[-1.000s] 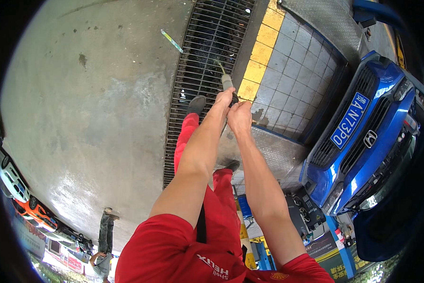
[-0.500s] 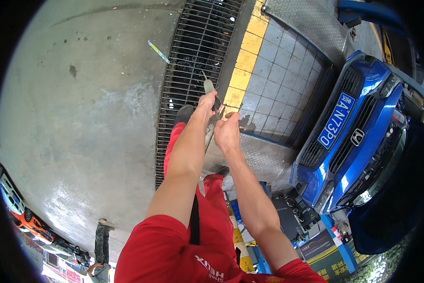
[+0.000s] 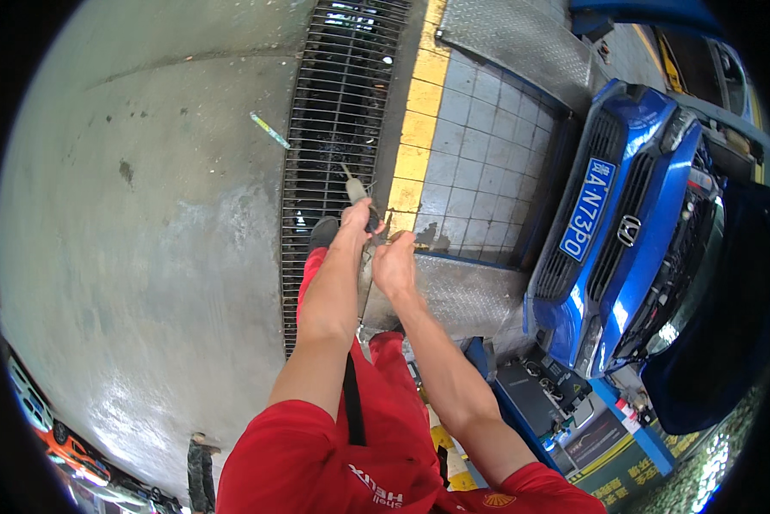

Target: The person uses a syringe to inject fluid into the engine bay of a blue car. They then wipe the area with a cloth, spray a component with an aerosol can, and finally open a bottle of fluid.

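My left hand (image 3: pixel 357 216) is wrapped round a slim tool with a pale, rounded body (image 3: pixel 354 190) and a thin tip pointing up over the drain grate. A dark part of the tool shows below, between my two hands. My right hand (image 3: pixel 394 265) is beside it, fingers curled in a pinch near the dark end. Whatever lies between those fingers is too small and hidden to make out. Both forearms reach forward from red short sleeves.
Beneath my hands runs a metal drain grate (image 3: pixel 334 111), bordered by a yellow tile strip (image 3: pixel 415 137). A blue car (image 3: pixel 633 231) with its hood raised stands at the right. A coloured strip (image 3: pixel 269 130) lies on the concrete. At lower left is a person's dark trouser leg (image 3: pixel 201 475).
The view has shifted, so the grate, tiles and car appear farther left. My hands sit slightly lower and farther left in the picture, still close together, with the tool still in my left hand.
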Motion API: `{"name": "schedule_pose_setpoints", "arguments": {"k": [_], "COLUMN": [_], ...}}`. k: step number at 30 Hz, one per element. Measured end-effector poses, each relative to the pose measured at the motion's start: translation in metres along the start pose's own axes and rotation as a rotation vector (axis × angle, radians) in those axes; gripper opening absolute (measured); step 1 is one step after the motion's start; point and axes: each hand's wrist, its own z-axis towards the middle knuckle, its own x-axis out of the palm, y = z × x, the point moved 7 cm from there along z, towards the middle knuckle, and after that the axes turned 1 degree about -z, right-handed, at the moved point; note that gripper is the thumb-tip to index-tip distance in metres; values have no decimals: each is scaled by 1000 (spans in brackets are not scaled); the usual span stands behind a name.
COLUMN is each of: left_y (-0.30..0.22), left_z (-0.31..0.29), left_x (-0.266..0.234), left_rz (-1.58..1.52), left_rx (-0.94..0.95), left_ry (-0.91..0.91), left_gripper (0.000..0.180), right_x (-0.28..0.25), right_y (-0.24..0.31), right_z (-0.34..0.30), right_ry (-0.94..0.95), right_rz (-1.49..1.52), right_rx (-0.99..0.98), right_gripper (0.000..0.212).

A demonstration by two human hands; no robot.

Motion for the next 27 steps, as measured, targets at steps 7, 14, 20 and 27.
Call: {"name": "schedule_pose_setpoints", "arguments": {"k": [7, 14, 20, 27], "left_y": [19, 3, 20, 12], "left_z": [-48, -45, -59, -115], "left_x": [1, 6, 17, 45], "left_rz": [277, 145, 104, 394], "left_rx": [79, 69, 48, 227], "left_ry": [-92, 5, 27, -34], "left_gripper": [49, 38, 35, 48], "right_x": [5, -4, -67, -61], "right_y": [-22, -12, 8, -3], "right_z": [8, -17, -52, -11], "right_ry": [-46, -63, -156, -171], "right_rz": [26, 123, 50, 99], "right_rx": [195, 71, -58, 141], "right_gripper": [36, 31, 28, 33]}}
